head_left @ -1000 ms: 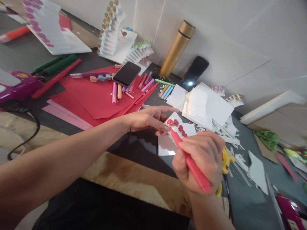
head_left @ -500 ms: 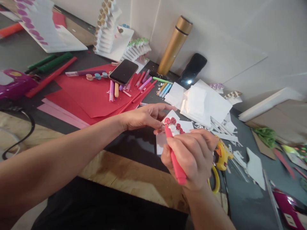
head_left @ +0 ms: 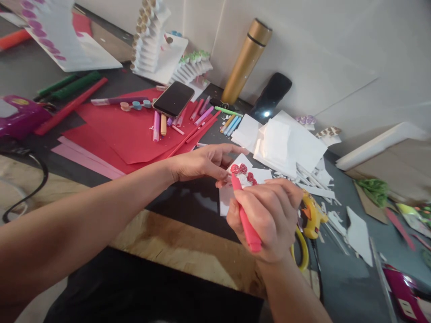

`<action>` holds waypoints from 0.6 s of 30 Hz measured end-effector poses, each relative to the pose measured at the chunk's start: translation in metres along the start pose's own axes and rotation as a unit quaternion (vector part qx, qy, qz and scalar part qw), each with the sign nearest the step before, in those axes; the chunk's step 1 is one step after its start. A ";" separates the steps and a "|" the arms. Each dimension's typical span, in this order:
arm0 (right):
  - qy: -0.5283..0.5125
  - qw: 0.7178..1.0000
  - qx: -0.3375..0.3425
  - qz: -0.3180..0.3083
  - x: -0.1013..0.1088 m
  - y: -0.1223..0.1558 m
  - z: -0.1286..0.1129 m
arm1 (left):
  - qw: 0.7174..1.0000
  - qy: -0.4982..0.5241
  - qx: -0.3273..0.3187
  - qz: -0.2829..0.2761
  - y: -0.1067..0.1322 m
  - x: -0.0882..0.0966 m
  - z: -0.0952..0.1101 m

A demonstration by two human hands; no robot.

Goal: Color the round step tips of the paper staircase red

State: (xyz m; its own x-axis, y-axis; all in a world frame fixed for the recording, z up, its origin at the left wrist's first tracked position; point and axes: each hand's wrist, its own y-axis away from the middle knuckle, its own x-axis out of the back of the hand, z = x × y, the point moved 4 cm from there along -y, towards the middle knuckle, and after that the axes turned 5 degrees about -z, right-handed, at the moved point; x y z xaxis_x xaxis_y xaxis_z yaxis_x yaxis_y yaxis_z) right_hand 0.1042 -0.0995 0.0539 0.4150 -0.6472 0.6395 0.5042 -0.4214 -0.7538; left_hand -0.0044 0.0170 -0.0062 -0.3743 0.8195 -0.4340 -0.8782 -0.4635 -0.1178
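My right hand (head_left: 269,215) is closed round a pinkish-red marker (head_left: 248,229), its tip touching the small rosettes (head_left: 239,169) at the upper left of a white piece. Some rosettes are coloured red, while a white one (head_left: 241,179) sits below them; my right hand hides part of the group. They are mounted on white card (head_left: 227,202) lying at the table's front. My left hand (head_left: 210,166) steadies the card's left edge between thumb and fingers, with the index finger stretched out past it.
Red paper sheets (head_left: 124,139) bear a phone (head_left: 174,99) and several markers. White sheets (head_left: 283,141) and paper scraps (head_left: 313,179) lie beyond my right hand. A yellow glue gun (head_left: 313,217) is close on the right. A gold flask (head_left: 247,60) stands by the wall.
The marker tip has shifted very slightly on the rosettes, and my right hand has tilted a little. My left hand keeps its hold on the card.
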 end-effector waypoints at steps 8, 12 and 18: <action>0.000 1.000 -0.004 0.012 0.001 0.000 -0.001 | 1.000 -0.005 0.004 0.014 0.000 0.000 0.000; 0.001 1.000 0.000 0.001 0.000 0.000 0.000 | 1.000 -0.011 0.008 0.021 0.000 -0.001 0.002; 0.000 1.000 0.001 0.010 0.000 -0.001 -0.001 | 1.000 -0.014 0.010 0.018 0.000 -0.001 0.002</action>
State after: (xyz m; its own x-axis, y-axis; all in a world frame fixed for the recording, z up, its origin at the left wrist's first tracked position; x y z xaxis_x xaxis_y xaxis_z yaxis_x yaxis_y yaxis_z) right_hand 0.1033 -0.0995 0.0547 0.4253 -0.6552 0.6244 0.4966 -0.4078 -0.7662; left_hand -0.0047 0.0171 -0.0044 -0.4128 0.8118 -0.4130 -0.8703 -0.4853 -0.0841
